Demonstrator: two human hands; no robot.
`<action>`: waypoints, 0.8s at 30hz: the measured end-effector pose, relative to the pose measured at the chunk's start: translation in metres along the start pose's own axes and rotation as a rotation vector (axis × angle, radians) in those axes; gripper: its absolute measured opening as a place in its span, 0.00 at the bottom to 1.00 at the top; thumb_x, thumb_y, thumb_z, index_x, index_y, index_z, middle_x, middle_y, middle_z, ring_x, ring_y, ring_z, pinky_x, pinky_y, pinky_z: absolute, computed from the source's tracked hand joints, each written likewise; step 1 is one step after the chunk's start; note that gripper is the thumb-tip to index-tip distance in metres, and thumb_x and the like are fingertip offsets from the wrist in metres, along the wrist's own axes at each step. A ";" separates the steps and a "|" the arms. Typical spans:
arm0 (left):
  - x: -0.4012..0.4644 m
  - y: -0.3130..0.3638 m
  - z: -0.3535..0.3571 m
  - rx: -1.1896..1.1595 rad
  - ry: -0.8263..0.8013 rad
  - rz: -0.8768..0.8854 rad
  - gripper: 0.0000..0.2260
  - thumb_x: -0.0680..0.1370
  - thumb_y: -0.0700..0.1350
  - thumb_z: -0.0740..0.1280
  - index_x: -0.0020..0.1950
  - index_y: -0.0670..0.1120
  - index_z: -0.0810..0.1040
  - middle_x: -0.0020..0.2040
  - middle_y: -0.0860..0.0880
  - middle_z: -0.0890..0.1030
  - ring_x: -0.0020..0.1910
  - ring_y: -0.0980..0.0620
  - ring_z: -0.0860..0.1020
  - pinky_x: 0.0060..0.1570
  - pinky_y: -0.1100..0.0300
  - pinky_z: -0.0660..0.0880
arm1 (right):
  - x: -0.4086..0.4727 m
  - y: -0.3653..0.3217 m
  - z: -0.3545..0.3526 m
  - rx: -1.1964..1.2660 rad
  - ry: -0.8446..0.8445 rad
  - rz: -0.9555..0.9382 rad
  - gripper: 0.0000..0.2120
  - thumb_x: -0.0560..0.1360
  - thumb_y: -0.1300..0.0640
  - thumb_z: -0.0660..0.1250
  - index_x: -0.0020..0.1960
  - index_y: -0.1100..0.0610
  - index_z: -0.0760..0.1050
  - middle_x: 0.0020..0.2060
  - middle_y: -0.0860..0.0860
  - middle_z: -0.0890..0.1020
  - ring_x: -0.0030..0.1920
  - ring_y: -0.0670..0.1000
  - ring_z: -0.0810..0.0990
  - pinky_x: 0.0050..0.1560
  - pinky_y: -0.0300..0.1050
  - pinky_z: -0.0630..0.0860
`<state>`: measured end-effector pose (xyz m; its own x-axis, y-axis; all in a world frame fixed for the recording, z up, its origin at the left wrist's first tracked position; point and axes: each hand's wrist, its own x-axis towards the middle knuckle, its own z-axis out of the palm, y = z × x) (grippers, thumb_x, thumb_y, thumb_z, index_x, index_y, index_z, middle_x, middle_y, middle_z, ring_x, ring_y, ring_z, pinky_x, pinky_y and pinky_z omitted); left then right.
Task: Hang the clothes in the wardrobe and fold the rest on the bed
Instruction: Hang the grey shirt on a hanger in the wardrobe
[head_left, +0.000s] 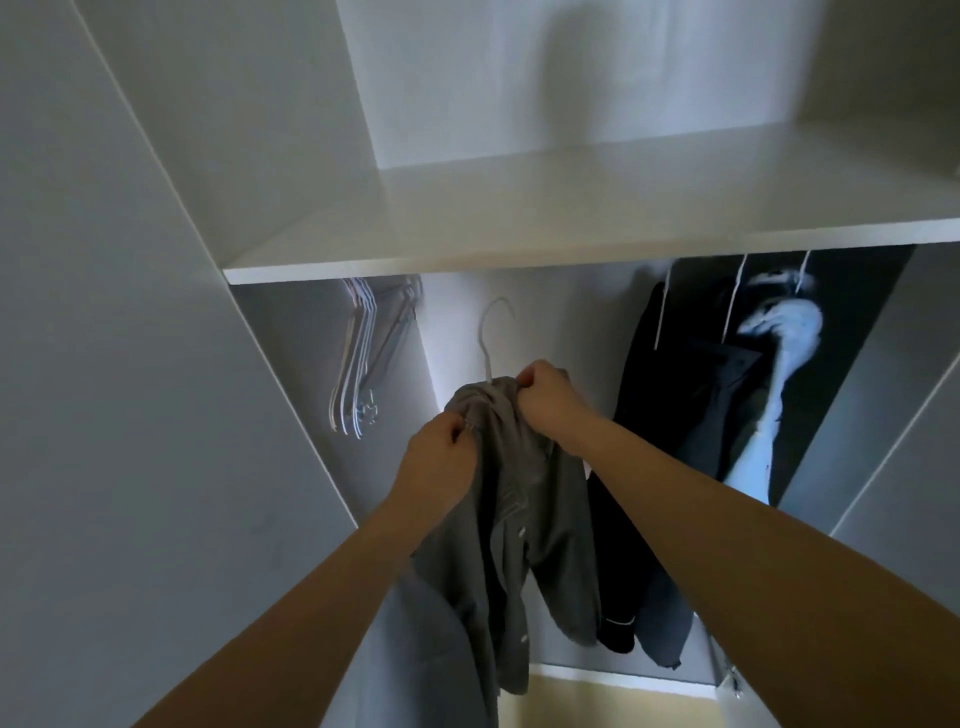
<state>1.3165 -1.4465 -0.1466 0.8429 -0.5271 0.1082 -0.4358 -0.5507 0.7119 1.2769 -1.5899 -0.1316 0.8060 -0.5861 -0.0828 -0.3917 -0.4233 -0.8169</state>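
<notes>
I look into an open white wardrobe (130, 364). A grey button-up shirt (524, 525) hangs from a white hanger (493, 332) whose hook rises free below the shelf. My left hand (439, 462) grips the shirt at its left shoulder. My right hand (548, 397) pinches the collar at the top, beside the hanger's neck. The shirt's sleeves and front drape down between my forearms. The rail itself is hidden behind the shelf edge.
A white shelf (519, 228) runs across above the hanging space. Several bare white hangers (358, 358) hang at the left. Dark garments (675, 415) and a black piece with a pale print (784, 364) hang at the right. The wardrobe's right door (904, 415) stands open.
</notes>
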 end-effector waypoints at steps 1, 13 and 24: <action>0.010 -0.001 0.009 0.000 -0.008 0.007 0.11 0.82 0.43 0.58 0.51 0.38 0.76 0.46 0.40 0.78 0.47 0.42 0.77 0.48 0.56 0.70 | 0.009 0.005 -0.002 0.084 0.001 0.028 0.13 0.80 0.60 0.57 0.62 0.61 0.72 0.53 0.54 0.77 0.48 0.52 0.75 0.51 0.42 0.73; 0.134 0.018 0.103 0.100 -0.093 0.089 0.10 0.83 0.47 0.58 0.54 0.42 0.74 0.44 0.50 0.74 0.39 0.57 0.70 0.47 0.68 0.66 | 0.108 0.061 -0.051 0.490 -0.057 0.151 0.17 0.76 0.62 0.57 0.63 0.66 0.73 0.59 0.66 0.76 0.49 0.54 0.74 0.50 0.46 0.71; 0.182 0.080 0.172 -0.095 0.019 0.064 0.09 0.82 0.41 0.56 0.55 0.41 0.75 0.45 0.47 0.75 0.43 0.51 0.73 0.48 0.60 0.71 | 0.172 0.098 -0.096 0.225 0.150 0.021 0.13 0.80 0.60 0.57 0.52 0.66 0.77 0.46 0.60 0.79 0.51 0.58 0.77 0.52 0.47 0.73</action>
<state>1.3813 -1.6978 -0.1890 0.8206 -0.5463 0.1681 -0.4579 -0.4523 0.7653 1.3350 -1.7986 -0.1717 0.7178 -0.6957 -0.0292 -0.2857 -0.2559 -0.9235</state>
